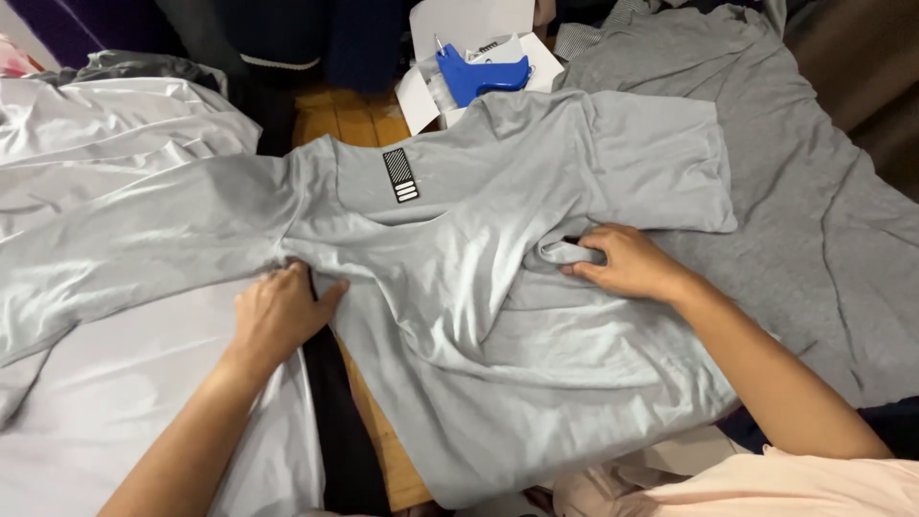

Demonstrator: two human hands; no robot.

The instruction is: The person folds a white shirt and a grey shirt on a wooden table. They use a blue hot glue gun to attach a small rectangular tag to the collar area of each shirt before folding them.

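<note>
- Head view: grey T-shirt (498,316), centre frame, spread flat; collar toward upper frame, hem toward lower edge, long axis near vertical, tilted slightly.
- Likely light, soft, limp; best taken at shoulders or hem.
- Left hand (278,314): fingers curled, pinching fabric at armpit, centre left.
- Right hand (627,263): pinching fold, right of centre.

You are looking at a blue tagging gun (479,72) lying in an open white box (469,38) at the top centre of the frame. A darker grey cloth (814,191) is spreading across the right side. Pale white fabric (105,124) is bunching in the upper left and running down the lower left. A strip of wooden counter (349,120) is showing beside the box, and a black band (345,431) is lying along the lower centre.
</note>
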